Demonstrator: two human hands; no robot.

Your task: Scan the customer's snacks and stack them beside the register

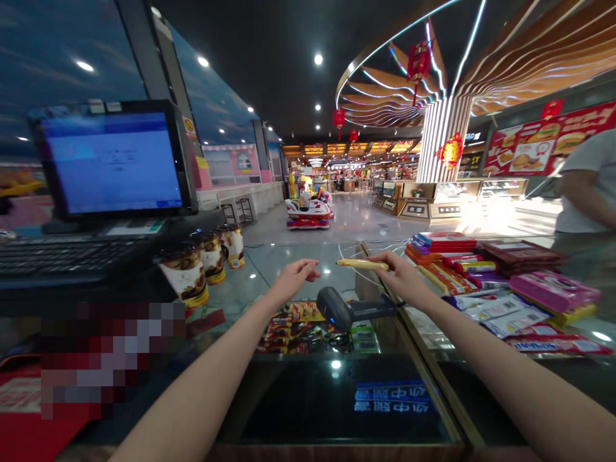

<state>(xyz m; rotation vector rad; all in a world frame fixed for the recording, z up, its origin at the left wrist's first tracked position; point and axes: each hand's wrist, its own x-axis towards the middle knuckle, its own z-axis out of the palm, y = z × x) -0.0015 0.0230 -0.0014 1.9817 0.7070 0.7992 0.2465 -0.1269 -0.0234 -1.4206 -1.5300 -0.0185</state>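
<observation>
My right hand [399,274] is closed on one end of a slim yellow snack packet [359,264], held flat above the glass counter with its free end pointing left. Across a small gap from that end, my left hand [294,280] is empty, its fingers loosely bent and apart from the packet. Below and between both hands, a black barcode scanner [359,309] lies on the glass, head to the left. To the right of my right hand are piled colourful packaged sweets [474,264], with white wrapped bars [505,313] in front.
At the left stand a lit monitor [113,163], a black keyboard [72,263] and several lidded cups [185,273]. Small goods [293,330] show under the glass. A wooden counter edge [423,359] runs beside the scanner. A person in a light shirt [590,173] stands at the far right.
</observation>
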